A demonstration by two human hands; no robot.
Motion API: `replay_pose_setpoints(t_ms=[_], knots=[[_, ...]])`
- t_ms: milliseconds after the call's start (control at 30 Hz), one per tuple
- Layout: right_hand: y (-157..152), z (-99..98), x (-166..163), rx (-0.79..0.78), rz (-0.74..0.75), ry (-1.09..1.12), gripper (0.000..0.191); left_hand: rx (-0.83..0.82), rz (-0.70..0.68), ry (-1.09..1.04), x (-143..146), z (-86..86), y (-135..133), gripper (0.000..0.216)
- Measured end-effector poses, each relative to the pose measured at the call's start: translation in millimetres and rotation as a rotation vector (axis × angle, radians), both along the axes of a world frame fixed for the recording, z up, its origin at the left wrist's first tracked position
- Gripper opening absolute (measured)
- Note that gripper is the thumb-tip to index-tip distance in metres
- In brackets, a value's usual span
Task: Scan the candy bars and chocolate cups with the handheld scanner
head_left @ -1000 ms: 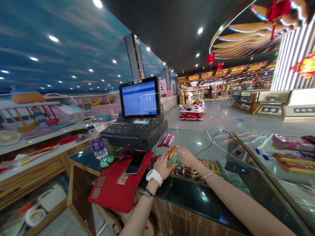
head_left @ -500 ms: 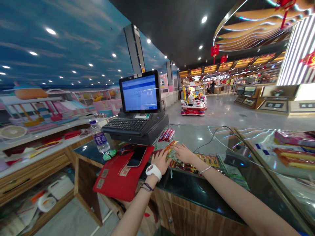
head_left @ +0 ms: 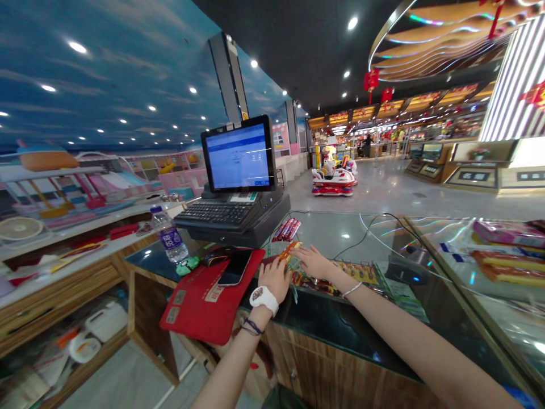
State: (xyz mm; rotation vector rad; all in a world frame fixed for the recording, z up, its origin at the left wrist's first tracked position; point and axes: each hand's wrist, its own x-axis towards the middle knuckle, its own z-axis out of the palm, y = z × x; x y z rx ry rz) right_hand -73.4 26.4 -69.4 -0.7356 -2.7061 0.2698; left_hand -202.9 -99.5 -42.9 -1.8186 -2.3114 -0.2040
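Observation:
My left hand (head_left: pixel 273 278), with a white watch on the wrist, rests on the glass counter (head_left: pixel 340 238) and its fingers pinch the near end of an orange snack packet (head_left: pixel 288 250). My right hand (head_left: pixel 314 262) lies beside it, fingers stretched toward the same packet and over a heap of small wrapped snacks (head_left: pixel 317 282). Several red sticks (head_left: pixel 287 229) lie just beyond, next to the cash register (head_left: pixel 238 213).
A phone (head_left: pixel 234 268) lies on a red folder (head_left: pixel 208 298) left of my hands, near a mouse (head_left: pixel 215 257) and a water bottle (head_left: pixel 169 236). A barcode scanner (head_left: pixel 404 270) with its cable sits to the right. Packaged goods (head_left: pixel 506 244) line the right counter.
The view has drifted left and up a little. Both hands stayed at the orange packet, which now stands slightly further from the heap.

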Motion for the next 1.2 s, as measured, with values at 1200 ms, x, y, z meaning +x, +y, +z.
replay_pose_setpoints(t_ms=[1200], knots=[[35,3.0,23,-0.170,-0.414,-0.156,0.059,0.058,-0.101,0.021,17,-11.1,140,0.053]])
